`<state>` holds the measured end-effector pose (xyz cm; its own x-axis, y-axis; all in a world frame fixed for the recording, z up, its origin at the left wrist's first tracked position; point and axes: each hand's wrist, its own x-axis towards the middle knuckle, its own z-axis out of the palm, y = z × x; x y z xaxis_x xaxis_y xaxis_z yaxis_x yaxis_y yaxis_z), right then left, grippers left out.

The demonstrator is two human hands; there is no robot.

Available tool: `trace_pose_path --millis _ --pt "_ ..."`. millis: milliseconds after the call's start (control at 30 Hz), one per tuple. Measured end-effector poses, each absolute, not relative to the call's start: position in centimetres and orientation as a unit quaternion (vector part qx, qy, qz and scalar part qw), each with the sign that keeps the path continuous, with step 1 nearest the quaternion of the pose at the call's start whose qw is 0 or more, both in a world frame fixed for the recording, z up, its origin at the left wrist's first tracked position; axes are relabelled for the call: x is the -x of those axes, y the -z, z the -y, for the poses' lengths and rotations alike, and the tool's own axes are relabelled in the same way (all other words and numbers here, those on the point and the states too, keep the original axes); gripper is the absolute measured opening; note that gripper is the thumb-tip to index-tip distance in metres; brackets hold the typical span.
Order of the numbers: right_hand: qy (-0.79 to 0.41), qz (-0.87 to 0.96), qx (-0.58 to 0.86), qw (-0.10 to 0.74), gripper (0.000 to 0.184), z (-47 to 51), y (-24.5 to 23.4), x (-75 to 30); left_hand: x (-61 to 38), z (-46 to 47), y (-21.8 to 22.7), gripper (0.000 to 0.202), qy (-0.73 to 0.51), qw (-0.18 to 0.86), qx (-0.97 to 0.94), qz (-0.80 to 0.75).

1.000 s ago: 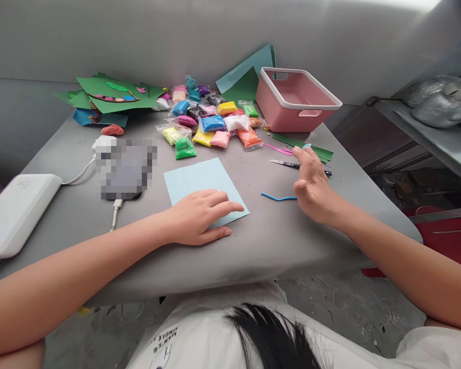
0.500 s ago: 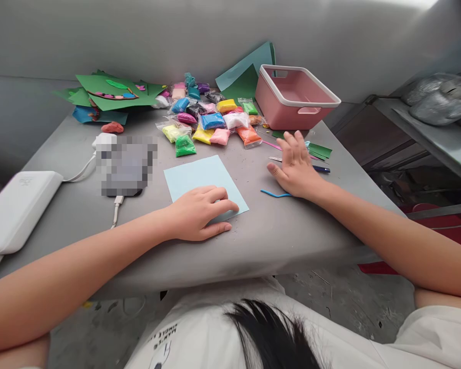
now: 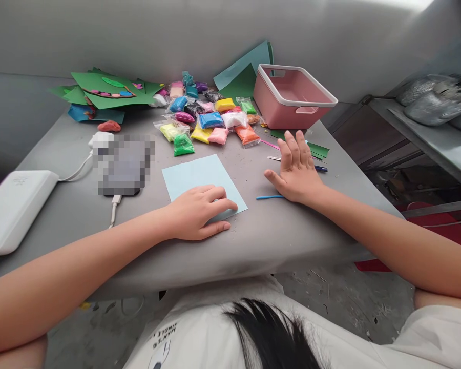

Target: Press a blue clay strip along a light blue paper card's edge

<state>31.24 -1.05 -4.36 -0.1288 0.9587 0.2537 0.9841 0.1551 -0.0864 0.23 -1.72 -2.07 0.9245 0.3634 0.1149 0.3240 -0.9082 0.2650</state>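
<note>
Blue string (image 3: 268,197) being rolled, it seems, right of centre
Right hand (image 3: 295,166) open over its end, left hand (image 3: 200,212) loosely spread on blue paper (image 3: 197,174) at centre; further rolling would want even pressure

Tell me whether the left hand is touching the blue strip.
Apart: the head view shows grey tabletop between the left hand and the blue strip.

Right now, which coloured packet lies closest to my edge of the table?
The bright green packet in front of the pale yellow one; it sits nearer you than the rest, while the other green one lies back near the pink basket.
</note>
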Motion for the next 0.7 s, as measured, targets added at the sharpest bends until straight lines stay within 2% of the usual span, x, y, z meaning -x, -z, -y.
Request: trace_pose_path --millis 133,433,600,700 --pt "0.067 0.76 0.635 0.124 0.094 -0.5 4.0 -30.9 -0.2 1.7 2.0 0.038 -0.08 0.121 -0.974 -0.175" --pt "0.041 0.78 0.618 0.091 0.089 6.1 5.1 -31.5 -0.2 1.6 2.2 0.038 -0.082 0.116 -0.975 -0.172" --pt "0.102 0.782 0.606 0.102 0.096 1.4 3.2 -30.7 -0.1 1.7 2.1 0.038 -0.085 0.117 -0.974 -0.172" --pt "0.108 0.777 0.61 0.114 0.093 -1.8 2.0 -30.1 -0.2 1.7 2.1 0.038 -0.088 0.121 -0.973 -0.174"
